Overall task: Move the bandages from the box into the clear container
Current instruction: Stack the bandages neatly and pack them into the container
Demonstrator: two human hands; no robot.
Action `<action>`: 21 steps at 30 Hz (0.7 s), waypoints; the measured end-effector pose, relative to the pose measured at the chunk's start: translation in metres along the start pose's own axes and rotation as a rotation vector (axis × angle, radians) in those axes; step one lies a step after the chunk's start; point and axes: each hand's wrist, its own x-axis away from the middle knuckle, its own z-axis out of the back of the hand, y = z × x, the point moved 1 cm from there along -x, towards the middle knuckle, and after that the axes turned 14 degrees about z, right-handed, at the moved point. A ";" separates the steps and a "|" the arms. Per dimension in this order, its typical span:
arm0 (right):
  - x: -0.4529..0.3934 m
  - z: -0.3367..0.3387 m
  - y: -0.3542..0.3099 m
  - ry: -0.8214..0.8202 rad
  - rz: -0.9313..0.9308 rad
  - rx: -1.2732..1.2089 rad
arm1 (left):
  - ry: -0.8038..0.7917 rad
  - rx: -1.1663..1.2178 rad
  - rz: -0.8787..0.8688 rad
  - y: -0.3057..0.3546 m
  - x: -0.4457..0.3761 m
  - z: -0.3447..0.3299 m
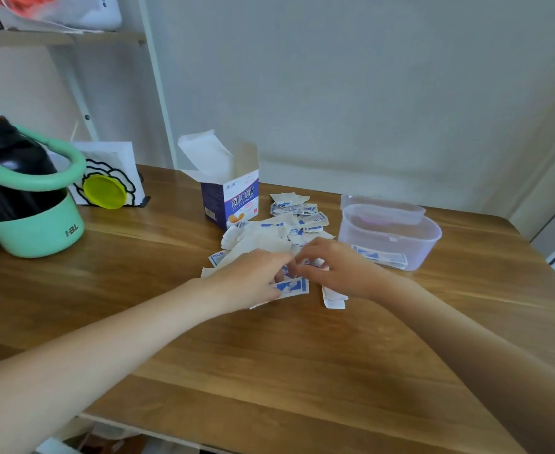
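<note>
A purple and white bandage box (231,199) stands upright with its top flaps open at the table's middle back. Several wrapped bandages (297,221) lie in a loose pile to its right and in front of it. My left hand (253,278) and my right hand (335,268) meet over the near edge of the pile, fingers curled on bandages there. A blue and white bandage (290,286) shows under my left fingers. The clear container (390,237) sits to the right with a few bandages (379,257) inside.
A mint green and black jug (23,191) stands at the left edge. Behind it stands a white holder with a yellow disc (105,191). The clear lid (384,208) rests behind the container. The wooden table (269,355) ends near me; a shelf is at upper left.
</note>
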 end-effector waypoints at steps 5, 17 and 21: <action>0.003 0.001 0.001 0.056 -0.097 -0.081 | 0.039 0.221 0.011 0.004 -0.013 0.012; 0.014 0.012 0.012 0.482 -0.338 -0.844 | -0.024 -0.159 0.046 -0.016 -0.023 0.018; 0.019 0.024 0.010 0.597 -0.263 -1.061 | 0.068 0.198 0.137 -0.012 -0.026 0.027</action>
